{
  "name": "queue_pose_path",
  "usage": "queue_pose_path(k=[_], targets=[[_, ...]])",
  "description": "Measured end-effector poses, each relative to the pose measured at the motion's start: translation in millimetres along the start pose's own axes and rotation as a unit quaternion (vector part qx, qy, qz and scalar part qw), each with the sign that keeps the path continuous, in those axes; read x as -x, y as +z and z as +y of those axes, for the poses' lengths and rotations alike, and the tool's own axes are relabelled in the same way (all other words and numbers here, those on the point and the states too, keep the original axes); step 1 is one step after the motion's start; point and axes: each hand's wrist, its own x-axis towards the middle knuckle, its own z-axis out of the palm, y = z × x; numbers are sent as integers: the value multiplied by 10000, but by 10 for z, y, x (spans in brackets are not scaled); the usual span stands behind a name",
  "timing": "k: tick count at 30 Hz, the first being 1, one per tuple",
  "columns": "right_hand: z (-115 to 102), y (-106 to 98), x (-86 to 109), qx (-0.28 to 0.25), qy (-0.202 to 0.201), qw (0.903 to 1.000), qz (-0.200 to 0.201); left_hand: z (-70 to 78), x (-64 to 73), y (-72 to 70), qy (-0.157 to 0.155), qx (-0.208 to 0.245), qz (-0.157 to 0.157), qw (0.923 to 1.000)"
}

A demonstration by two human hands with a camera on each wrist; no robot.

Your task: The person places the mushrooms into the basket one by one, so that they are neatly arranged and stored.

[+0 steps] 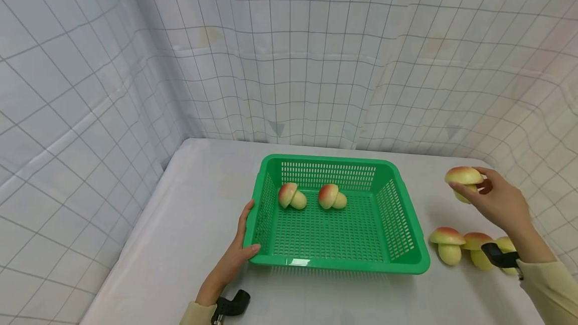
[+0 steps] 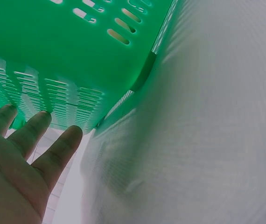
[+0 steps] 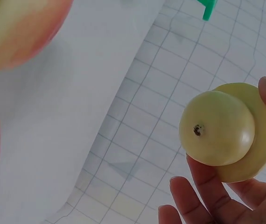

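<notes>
My right hand [image 1: 504, 203] pinches a toy mushroom [image 1: 463, 176] by its red-and-yellow cap, above the table at the right. In the right wrist view the mushroom's pale stem [image 3: 217, 128] faces the camera, a dark spot on its end. At the left front corner of a green basket [image 1: 338, 266], my left hand [image 1: 231, 261] rests with its thumb near the front rim. Its fairly straight fingers [image 2: 60, 154] touch the slotted side in the left wrist view. Inside the basket lie two mushrooms, one on the left [image 1: 289, 196] and another [image 1: 331, 197] near the middle.
Several more mushrooms stand in a row right of the basket: one nearest it [image 1: 448, 245], a second [image 1: 478, 250], and another [image 1: 508, 247] partly behind the right wrist. White cloth covers the table [image 1: 198, 189]. Grid-patterned curtains [image 1: 316, 64] hang behind and at both sides.
</notes>
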Motion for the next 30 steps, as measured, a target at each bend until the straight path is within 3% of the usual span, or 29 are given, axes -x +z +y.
queue_pose_path(k=[12, 30], targets=[[-331, 71, 74, -87, -345, 9992, 167, -1, 4, -1, -22, 9, -12, 10000], [-690, 185, 140, -160, -944, 9954, -40, 5, 2, 1, -2, 4, 1, 10000]])
